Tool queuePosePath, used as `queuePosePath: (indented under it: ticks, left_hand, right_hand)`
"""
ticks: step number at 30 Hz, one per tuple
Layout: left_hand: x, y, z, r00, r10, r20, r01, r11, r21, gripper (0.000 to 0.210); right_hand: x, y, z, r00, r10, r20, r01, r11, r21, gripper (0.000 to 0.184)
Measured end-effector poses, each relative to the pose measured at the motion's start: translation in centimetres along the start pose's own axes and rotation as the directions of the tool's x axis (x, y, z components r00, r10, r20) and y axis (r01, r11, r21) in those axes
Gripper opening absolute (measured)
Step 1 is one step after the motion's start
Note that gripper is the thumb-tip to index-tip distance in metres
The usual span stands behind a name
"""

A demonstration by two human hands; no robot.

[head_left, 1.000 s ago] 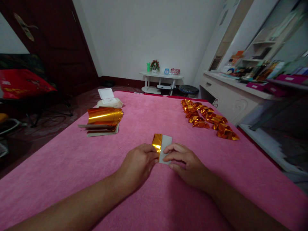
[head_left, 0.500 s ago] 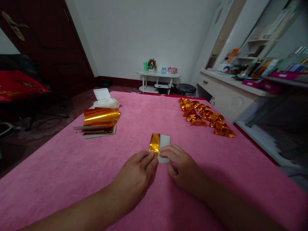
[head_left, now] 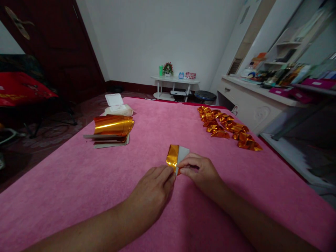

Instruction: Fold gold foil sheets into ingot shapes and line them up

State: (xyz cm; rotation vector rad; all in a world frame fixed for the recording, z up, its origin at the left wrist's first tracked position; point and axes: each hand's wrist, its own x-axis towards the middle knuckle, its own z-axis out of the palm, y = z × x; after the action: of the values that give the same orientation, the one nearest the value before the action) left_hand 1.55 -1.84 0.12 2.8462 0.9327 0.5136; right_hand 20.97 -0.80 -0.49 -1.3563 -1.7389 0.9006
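Observation:
A small sheet of gold foil paper [head_left: 172, 155] with a pale grey back lies partly folded on the pink cloth in front of me. Its gold flap is at the left and the grey side shows at the right. My left hand [head_left: 154, 185] holds the lower left part down, fingers close together over its edge. With thumb and forefinger, my right hand [head_left: 201, 171] pinches the lower right corner, which is turned up and shows a bit of gold beneath. The fingertips hide part of the lower edge.
A stack of curled gold foil sheets [head_left: 112, 126] lies at the left, with an open white wipes pack [head_left: 119, 109] behind it. Several folded gold foil pieces [head_left: 225, 124] sit in rows at the right. The pink cloth [head_left: 78, 196] covers the table.
My right hand has gone from resting on the grey side to pinching its lower corner, which is now folded inward. My left hand stays on the paper. The view has shifted slightly.

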Motion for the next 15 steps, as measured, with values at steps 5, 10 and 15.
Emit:
queuePosePath:
  ticks: [5, 10, 15]
  left_hand:
    - [-0.18, -0.27, 0.26, 0.999, 0.041, -0.028, -0.04, 0.999, 0.022, 0.03]
    - [-0.31, -0.33, 0.23, 0.999, 0.046, -0.017, -0.045, 0.999, 0.005, 0.031]
    - [-0.3, -0.37, 0.3, 0.997, 0.072, -0.02, -0.072, 0.997, 0.007, 0.032]
  right_hand:
    - [0.2, 0.74, 0.37, 0.991, 0.114, -0.067, -0.108, 0.99, 0.094, 0.016]
    - [0.29, 0.76, 0.41, 0.988, 0.132, -0.079, -0.126, 0.989, 0.074, 0.019]
    - [0.5, 0.43, 0.37, 0.992, 0.101, -0.078, -0.095, 0.992, 0.082, 0.018]
